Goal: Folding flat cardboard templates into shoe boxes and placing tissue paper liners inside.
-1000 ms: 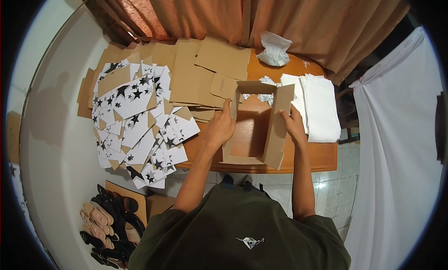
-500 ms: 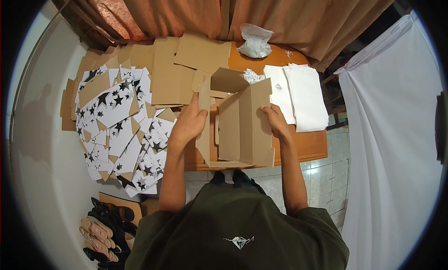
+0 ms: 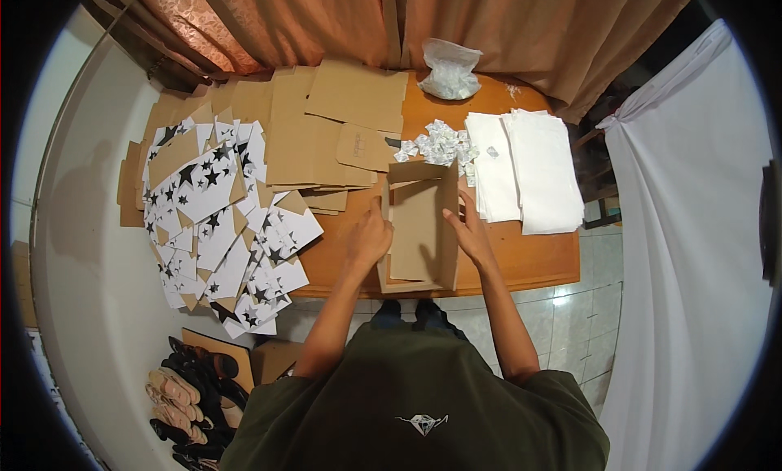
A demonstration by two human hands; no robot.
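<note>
An open-topped brown cardboard box (image 3: pixel 420 239) stands at the table's near edge, its walls upright and its inside bare. My left hand (image 3: pixel 371 236) presses against the left wall with its fingers curled. On the other side, my right hand (image 3: pixel 471 231) grips the right wall, with the thumb over its top edge and the fingers along the outside. Beyond the box lies a heap of small clear packets (image 3: pixel 441 143). Part of the left hand's fingertips is hidden by the wall.
Flat cardboard pieces (image 3: pixel 303 149) cover the table's back left. Star-printed white cardboard pieces (image 3: pixel 213 226) pile up at the left. White paper sheets (image 3: pixel 544 173) lie stacked at the right. A clear plastic bag (image 3: pixel 450 72) sits at the back. Shoes (image 3: pixel 183 398) stand lower left.
The box has come down onto the table, its walls brought together into a narrower, squared shape. Both hands have moved closer together, and the packets behind are uncovered.
</note>
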